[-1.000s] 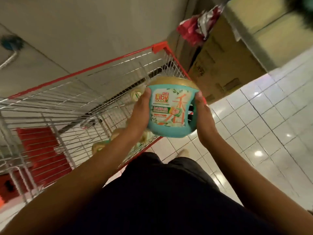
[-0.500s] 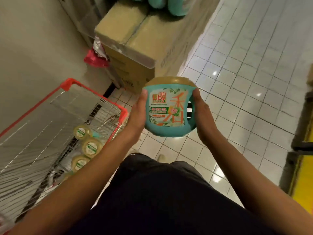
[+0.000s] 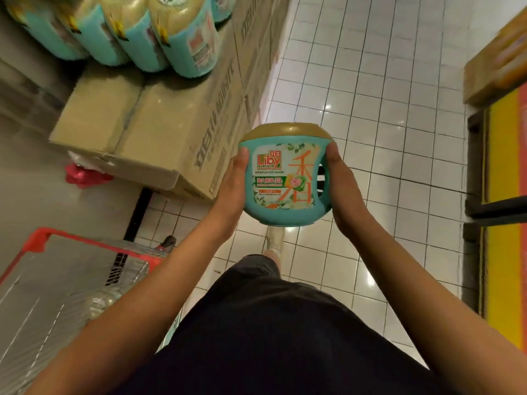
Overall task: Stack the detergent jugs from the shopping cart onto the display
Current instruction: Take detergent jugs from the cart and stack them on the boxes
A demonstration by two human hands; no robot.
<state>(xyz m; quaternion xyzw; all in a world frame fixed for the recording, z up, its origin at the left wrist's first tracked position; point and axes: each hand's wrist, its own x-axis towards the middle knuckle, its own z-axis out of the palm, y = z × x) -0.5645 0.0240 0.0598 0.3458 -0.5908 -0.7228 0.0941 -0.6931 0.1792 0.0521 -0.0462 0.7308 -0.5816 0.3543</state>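
Over the white tiled floor point(image 3: 385, 81), stacked cardboard boxes point(image 3: 159, 121) carry a row of teal jugs point(image 3: 185, 38) at upper left. The red shopping cart point(image 3: 40, 238) stands lower left. A teal Liby detergent jug point(image 3: 285, 178) is upright in mid-air, gripped by the left hand point(image 3: 232, 181) and the right hand point(image 3: 342, 181), thumbs on its front and fingers hidden behind.

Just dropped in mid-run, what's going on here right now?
A person holds one gold-lidded teal detergent jug upright in the air, with the left hand and right hand gripping its sides, above the tiled floor. The red shopping cart is at lower left. At upper left, a row of matching jugs stands on cardboard boxes. The held jug is not yet on the display.
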